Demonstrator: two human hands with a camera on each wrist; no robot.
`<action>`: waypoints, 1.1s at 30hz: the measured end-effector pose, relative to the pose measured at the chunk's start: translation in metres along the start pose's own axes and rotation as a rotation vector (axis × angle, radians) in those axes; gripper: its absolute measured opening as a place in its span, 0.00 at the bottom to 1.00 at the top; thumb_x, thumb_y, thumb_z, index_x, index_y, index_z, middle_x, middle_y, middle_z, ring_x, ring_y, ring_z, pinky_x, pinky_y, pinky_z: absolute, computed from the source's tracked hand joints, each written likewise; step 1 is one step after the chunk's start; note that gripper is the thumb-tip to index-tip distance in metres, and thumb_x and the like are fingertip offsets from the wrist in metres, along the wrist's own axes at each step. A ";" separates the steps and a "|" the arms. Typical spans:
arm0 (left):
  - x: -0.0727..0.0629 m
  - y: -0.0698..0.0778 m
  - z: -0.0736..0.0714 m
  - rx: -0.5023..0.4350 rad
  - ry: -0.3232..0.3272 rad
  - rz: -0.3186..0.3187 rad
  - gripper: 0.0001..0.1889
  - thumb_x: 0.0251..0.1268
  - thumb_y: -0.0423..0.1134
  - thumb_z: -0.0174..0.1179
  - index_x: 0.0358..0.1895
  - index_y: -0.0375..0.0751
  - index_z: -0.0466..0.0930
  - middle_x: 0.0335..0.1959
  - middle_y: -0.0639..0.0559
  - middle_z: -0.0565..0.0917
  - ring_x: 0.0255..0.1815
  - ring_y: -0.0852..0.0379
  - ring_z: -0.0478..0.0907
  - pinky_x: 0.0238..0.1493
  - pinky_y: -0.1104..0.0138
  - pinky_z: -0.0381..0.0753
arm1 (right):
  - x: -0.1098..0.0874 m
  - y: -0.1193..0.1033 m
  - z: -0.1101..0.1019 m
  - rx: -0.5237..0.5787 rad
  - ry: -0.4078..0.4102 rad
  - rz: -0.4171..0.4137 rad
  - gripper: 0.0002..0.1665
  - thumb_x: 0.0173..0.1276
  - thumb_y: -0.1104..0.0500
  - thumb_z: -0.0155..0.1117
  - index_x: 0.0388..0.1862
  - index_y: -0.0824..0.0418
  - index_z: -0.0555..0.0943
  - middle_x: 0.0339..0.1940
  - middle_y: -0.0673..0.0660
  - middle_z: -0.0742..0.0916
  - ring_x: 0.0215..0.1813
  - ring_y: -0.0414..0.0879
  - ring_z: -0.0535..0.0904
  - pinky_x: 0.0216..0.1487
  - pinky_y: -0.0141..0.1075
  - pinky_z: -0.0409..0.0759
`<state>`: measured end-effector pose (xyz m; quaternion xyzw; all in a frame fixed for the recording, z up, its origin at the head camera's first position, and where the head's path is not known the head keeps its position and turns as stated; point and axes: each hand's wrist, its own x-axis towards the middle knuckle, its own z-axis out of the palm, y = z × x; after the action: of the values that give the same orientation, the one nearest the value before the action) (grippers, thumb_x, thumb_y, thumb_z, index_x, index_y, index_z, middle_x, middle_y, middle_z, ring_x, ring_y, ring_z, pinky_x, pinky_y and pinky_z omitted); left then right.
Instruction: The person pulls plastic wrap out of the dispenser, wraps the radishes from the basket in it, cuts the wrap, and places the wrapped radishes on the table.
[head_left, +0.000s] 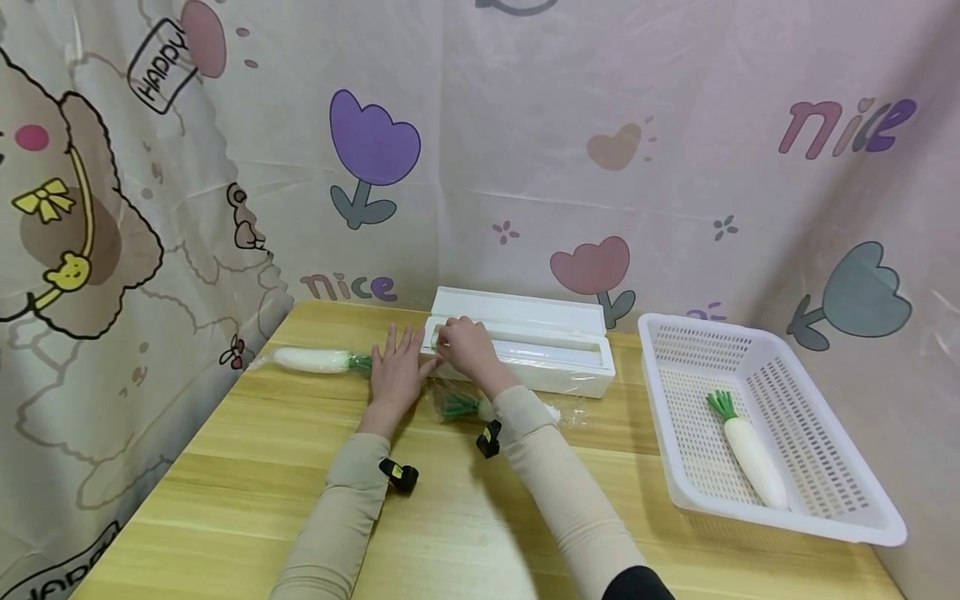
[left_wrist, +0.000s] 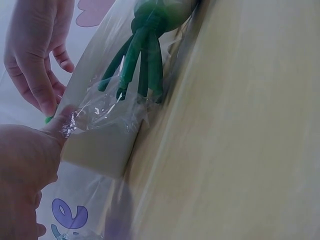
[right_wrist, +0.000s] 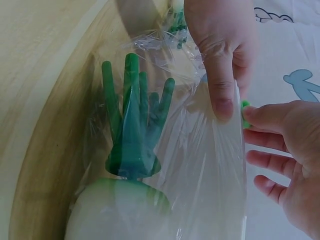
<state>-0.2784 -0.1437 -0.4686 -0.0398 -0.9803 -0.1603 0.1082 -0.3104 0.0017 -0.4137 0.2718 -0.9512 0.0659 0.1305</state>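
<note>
A white cling film box [head_left: 558,375] with a raised lid stands at the back of the table. Clear film [right_wrist: 195,175] runs down its front and over a white radish [right_wrist: 120,210] with green stalks, which lies before the box. My left hand [head_left: 397,379] has its fingers spread beside the box's left end, its thumb pressing the film at the box edge. With thumb and forefinger, my right hand [head_left: 472,354] pinches a small green slider [right_wrist: 245,114] at the box's top edge, close to the left thumb. The right forearm partly hides the radish in the head view.
Left of the box lies another radish [head_left: 311,360] wrapped in film, its stalks near my left hand. At the right stands a white plastic basket [head_left: 675,467] holding one bare radish [head_left: 753,462]. A printed curtain [head_left: 510,167] hangs behind the wooden table [head_left: 225,500].
</note>
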 end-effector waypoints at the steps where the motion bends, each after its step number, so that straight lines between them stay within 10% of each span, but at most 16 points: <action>1: 0.000 0.000 0.000 0.000 0.000 0.001 0.39 0.70 0.63 0.47 0.78 0.52 0.49 0.79 0.44 0.53 0.82 0.43 0.35 0.74 0.35 0.44 | 0.000 0.000 0.000 0.000 0.003 -0.001 0.07 0.68 0.55 0.62 0.35 0.53 0.86 0.37 0.51 0.87 0.42 0.49 0.82 0.43 0.45 0.82; 33: -0.001 0.001 0.000 -0.035 -0.011 -0.004 0.39 0.70 0.62 0.49 0.78 0.51 0.48 0.79 0.44 0.53 0.81 0.41 0.34 0.75 0.36 0.40 | -0.054 0.068 -0.024 -0.015 -0.002 -0.040 0.06 0.66 0.55 0.66 0.34 0.55 0.86 0.35 0.50 0.85 0.42 0.48 0.79 0.44 0.44 0.77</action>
<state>-0.2773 -0.1427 -0.4684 -0.0408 -0.9780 -0.1775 0.1020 -0.2970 0.0906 -0.4102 0.2897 -0.9462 0.0561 0.1328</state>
